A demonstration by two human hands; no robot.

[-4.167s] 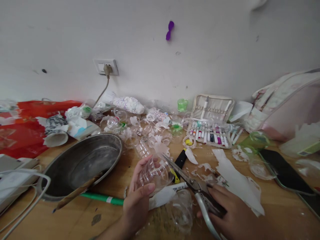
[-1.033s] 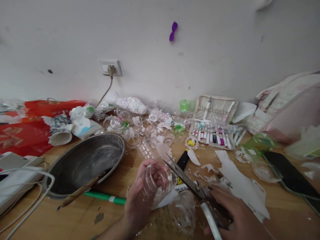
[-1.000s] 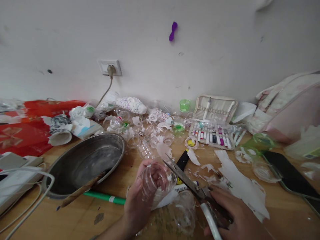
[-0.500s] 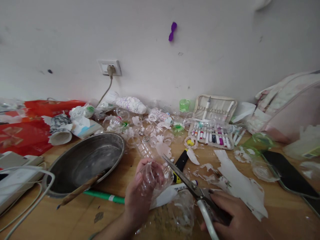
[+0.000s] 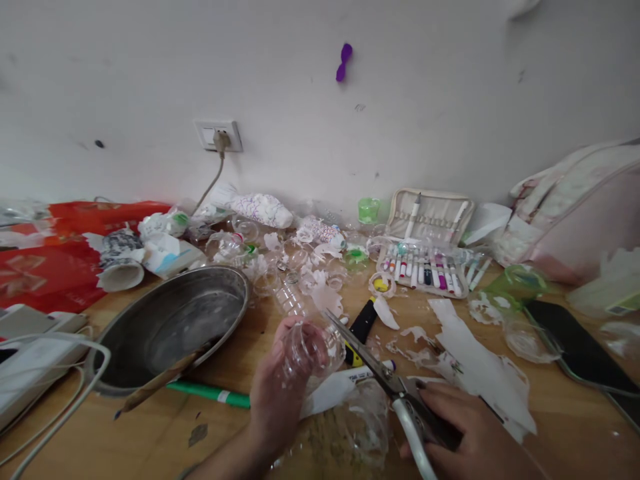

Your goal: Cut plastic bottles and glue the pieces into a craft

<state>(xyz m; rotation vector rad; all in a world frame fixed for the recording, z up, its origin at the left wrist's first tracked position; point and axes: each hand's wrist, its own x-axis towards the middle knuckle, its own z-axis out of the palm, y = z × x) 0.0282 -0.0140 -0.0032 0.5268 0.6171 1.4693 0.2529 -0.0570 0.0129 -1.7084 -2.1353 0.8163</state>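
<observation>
1. Head view: a metal basin (image 5: 200, 300) sits at left; a black-and-yellow tool (image 5: 363, 325) and a marker (image 5: 370, 372) lie near the scissors (image 5: 397, 387).
2. The left hand (image 5: 281, 387) curls around a clear plastic piece (image 5: 316, 348), near the blades.
3. The right hand (image 5: 465, 420) is clamped on the scissors' handles.

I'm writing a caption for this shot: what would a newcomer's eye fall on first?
Probably the large metal scissors in the right hand, low in the view, just right of the clear plastic bottle piece held in the left hand. Next, perhaps, the dark metal basin on the left, with bright red packaging beyond it. High on the wall, a small purple shape stands out.
</observation>
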